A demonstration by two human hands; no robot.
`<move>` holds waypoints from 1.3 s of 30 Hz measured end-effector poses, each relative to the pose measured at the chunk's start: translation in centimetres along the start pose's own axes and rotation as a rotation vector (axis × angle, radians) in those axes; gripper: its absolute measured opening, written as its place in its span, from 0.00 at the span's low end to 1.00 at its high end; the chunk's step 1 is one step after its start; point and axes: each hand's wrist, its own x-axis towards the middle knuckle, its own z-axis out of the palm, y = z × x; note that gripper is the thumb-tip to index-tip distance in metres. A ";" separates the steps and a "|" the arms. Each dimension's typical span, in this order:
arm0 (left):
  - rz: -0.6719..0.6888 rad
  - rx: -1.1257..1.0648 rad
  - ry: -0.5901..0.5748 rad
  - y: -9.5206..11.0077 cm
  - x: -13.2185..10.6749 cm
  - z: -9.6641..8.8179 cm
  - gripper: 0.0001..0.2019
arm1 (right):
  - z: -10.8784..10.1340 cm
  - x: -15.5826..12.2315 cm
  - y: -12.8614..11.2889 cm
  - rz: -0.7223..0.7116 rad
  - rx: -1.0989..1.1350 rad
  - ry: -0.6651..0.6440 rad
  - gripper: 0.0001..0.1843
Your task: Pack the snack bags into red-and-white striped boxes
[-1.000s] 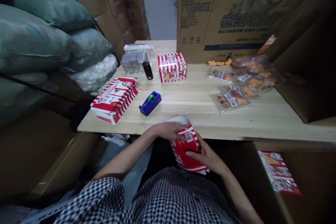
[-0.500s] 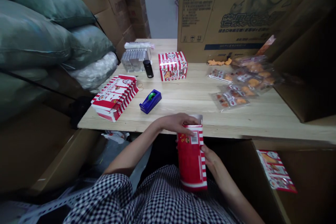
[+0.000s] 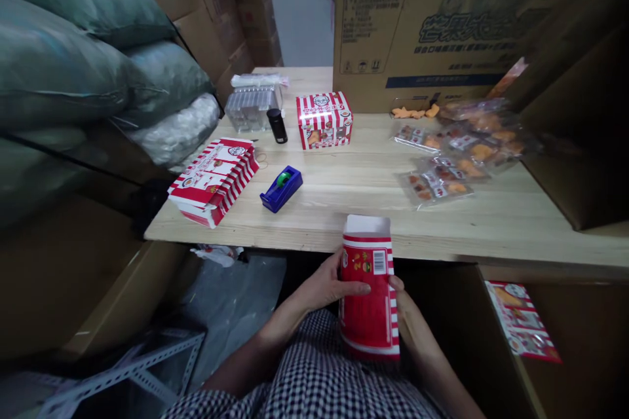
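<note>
Between both hands, close to my body at the table's front edge, is a red and white striped carton with a barcode near its top and a pale flap standing up at the far end. My left hand grips its left side, thumb lying across the red face and the other fingers out of sight. My right hand holds the right side, with the thumb at the edge and its fingers hidden behind. On the table beyond, a blue tape dispenser with green tape lies nearest to the hands.
Flattened striped cartons lie stacked at left. A formed striped box, a black bottle and clear plastic cases stand farther back. Clear snack packets lie at right before a large cardboard box. An open carton sits low right.
My left hand has come down from the carton's top flap to its left side. The flap now shows fully, and the carton has shifted slightly right.
</note>
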 end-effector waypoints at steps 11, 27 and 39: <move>0.084 0.077 0.196 0.8 1.6 -2.3 0.27 | 1.2 -0.3 -3.8 -0.166 -0.024 -0.010 0.32; 0.010 0.009 0.031 -0.6 -1.1 -1.7 0.33 | 2.7 0.5 -5.8 -0.239 -0.030 -0.002 0.23; 0.051 -0.015 0.196 -0.9 0.4 -2.1 0.22 | 2.4 0.0 -5.5 -0.203 -0.060 -0.063 0.30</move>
